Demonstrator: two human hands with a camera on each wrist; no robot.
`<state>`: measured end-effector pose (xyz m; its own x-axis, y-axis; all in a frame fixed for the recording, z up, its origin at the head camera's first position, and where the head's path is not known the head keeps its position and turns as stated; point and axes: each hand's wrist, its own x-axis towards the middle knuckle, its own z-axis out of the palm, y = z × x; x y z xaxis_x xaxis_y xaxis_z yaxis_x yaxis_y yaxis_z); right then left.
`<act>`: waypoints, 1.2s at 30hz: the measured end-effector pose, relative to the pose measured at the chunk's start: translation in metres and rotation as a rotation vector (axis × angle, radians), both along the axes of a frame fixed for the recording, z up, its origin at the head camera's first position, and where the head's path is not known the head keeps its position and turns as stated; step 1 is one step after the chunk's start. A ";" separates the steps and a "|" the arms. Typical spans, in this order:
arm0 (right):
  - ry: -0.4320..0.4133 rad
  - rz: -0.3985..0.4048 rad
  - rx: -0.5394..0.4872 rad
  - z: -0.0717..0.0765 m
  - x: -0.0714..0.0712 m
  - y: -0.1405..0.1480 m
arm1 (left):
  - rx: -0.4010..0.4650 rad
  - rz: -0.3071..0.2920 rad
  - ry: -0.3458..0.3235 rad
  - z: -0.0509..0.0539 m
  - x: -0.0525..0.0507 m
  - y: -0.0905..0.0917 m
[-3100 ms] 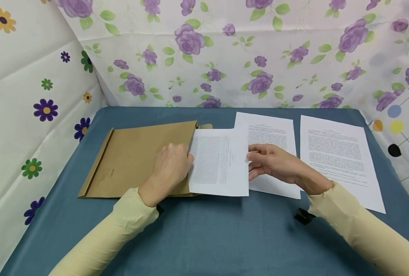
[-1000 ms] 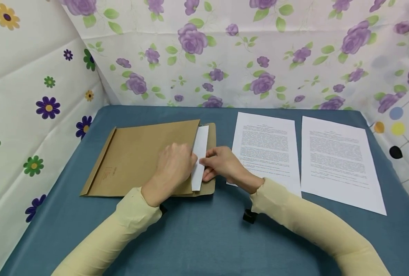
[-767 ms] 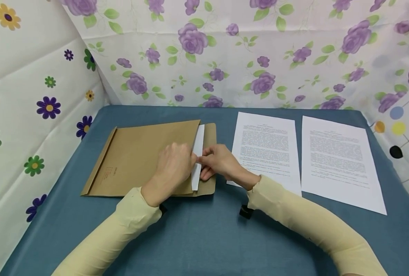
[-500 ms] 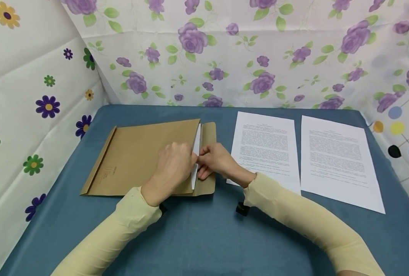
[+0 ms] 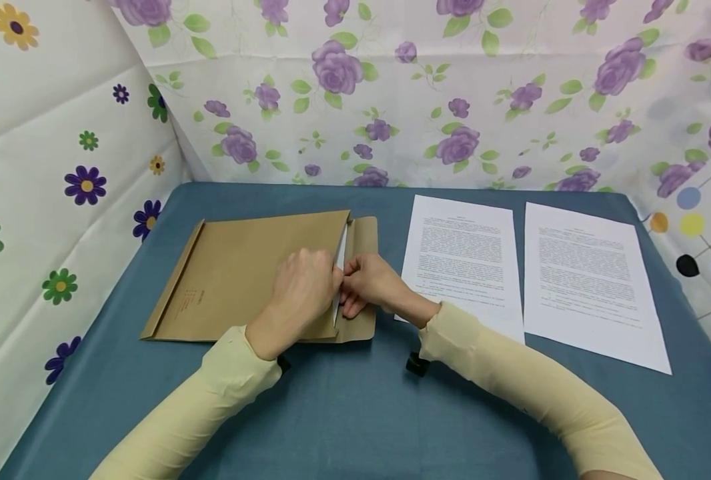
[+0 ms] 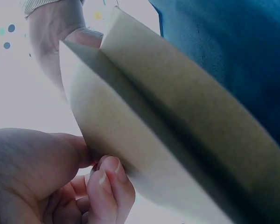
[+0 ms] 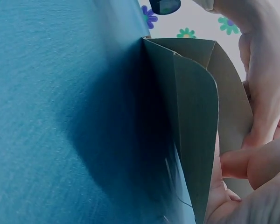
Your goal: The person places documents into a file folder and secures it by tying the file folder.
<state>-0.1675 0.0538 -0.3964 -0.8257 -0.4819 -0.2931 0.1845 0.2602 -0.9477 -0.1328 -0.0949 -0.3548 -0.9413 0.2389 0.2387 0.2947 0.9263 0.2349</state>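
A brown paper envelope (image 5: 241,267) lies at the table's left centre, its opening and flap (image 5: 364,233) facing right. My left hand (image 5: 304,280) pinches the upper layer at the mouth and lifts it; its thumb and fingers show on the edge in the left wrist view. Only a thin strip of a white sheet of paper (image 5: 341,248) shows in the opening; the rest is hidden inside. My right hand (image 5: 370,283) pinches that sheet's edge at the mouth, over the flap. In the right wrist view its fingers (image 7: 240,163) are partly behind the raised flap (image 7: 196,121).
Two printed sheets lie flat to the right: one near the right forearm (image 5: 463,260), the other further right (image 5: 592,280). A blue cloth (image 5: 355,413) covers the table. Flowered curtains (image 5: 331,100) hang behind and at the left.
The white sheet has slid leftwards into the envelope, from mostly outside to a thin strip. My right hand has moved left with it. My left hand has kept its grip on the envelope.
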 end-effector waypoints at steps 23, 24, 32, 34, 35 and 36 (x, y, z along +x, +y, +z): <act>0.001 0.044 0.010 -0.006 0.000 0.000 | 0.002 -0.004 -0.021 -0.004 0.001 0.001; -0.001 0.040 0.009 -0.006 0.000 0.000 | 0.001 -0.004 -0.021 -0.004 0.001 0.001; 0.095 -0.010 0.053 -0.005 -0.003 0.017 | -0.002 0.001 -0.036 -0.004 0.001 0.002; 0.157 -0.024 0.094 -0.005 -0.003 0.025 | 0.001 -0.001 -0.033 -0.005 0.001 0.002; 0.191 -0.033 0.115 -0.005 -0.003 0.028 | 0.003 -0.003 -0.029 -0.005 0.000 0.002; 0.223 -0.040 0.131 -0.005 -0.003 0.032 | 0.004 -0.005 -0.025 -0.006 0.000 0.002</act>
<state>-0.1704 0.0862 -0.4013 -0.8946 -0.4177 -0.1592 -0.0128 0.3799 -0.9249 -0.1331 -0.0933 -0.3611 -0.9457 0.2426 0.2163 0.2932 0.9239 0.2458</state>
